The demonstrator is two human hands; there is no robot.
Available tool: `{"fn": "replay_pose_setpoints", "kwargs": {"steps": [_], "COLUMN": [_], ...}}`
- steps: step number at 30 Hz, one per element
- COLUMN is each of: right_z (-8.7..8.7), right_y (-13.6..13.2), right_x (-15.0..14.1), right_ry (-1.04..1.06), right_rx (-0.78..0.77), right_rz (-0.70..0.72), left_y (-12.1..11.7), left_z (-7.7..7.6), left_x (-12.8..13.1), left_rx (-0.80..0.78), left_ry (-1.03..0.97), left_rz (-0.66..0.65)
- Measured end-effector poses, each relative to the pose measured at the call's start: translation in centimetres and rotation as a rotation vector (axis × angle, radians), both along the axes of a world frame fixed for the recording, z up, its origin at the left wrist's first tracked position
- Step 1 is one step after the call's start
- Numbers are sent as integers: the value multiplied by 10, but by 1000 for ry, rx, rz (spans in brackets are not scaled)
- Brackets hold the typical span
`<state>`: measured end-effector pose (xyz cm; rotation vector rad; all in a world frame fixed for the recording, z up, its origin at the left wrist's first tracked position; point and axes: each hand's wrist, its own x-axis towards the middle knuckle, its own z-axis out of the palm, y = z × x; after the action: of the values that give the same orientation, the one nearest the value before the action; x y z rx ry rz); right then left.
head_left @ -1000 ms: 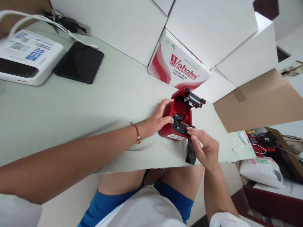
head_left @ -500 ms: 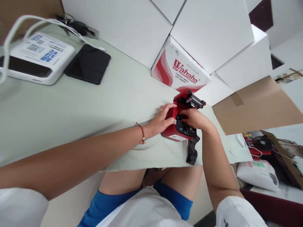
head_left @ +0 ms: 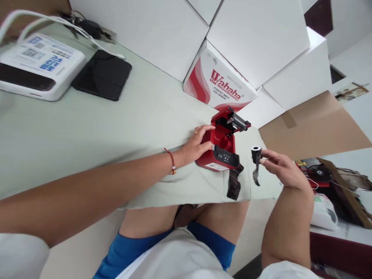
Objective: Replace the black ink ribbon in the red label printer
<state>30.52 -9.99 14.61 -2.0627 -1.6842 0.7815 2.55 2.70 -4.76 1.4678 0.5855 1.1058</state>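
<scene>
A small red label printer (head_left: 207, 158) stands on the table with its lid (head_left: 229, 118) raised, and its red inner bay shows no roll inside. My left hand (head_left: 193, 149) grips the printer's left side, thumb at the front rim and fingers toward the back. Off to the right, my right hand (head_left: 280, 166) pinches a small black roll (head_left: 256, 155) with a pale core, held in the air. A short loose tail (head_left: 256, 176) hangs from this roll. A crinkled dark strip (head_left: 234, 183) lies beside the printer at the table's front edge.
Behind the printer stand a Wahaha water carton (head_left: 217, 81) and large white boxes (head_left: 258, 38). A brown cardboard sheet (head_left: 316, 128) is at right. On the left lie a black phone (head_left: 103, 75), a white device (head_left: 43, 64), a white cable (head_left: 81, 31) and keys (head_left: 90, 29).
My right hand has come out of the printer's bay and moved right with the black roll in its fingers. My left hand has stayed on the printer.
</scene>
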Motion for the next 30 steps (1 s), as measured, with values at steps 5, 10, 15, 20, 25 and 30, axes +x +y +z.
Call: {"fn": "replay_pose_setpoints", "kwargs": {"steps": [5,10,15,20,25,30], "right_z": [-55,-87,-98,-123,-141,-142], "right_y": [6,7,-3,-5,0,8], "right_x": [2,-5,11,11,13,17], "right_ry": [-4,59,-173,-265,-318,-345], "right_rx": [-154,-78,135,220,242,201], "right_rz": [97,-11,-195,-138,-157,-245], "left_y": [1,2,2,2,3,1], "left_z": [-3,-5,-3,-3,-4,2], "left_x": [1,0,1,1,0,0], "left_rx": [-17,-40,-32,-23,-38,-60], "left_ry": [-9,-17,0,-2,-23,0], "left_rz": [-2,-1,0,1,-10,-15]}}
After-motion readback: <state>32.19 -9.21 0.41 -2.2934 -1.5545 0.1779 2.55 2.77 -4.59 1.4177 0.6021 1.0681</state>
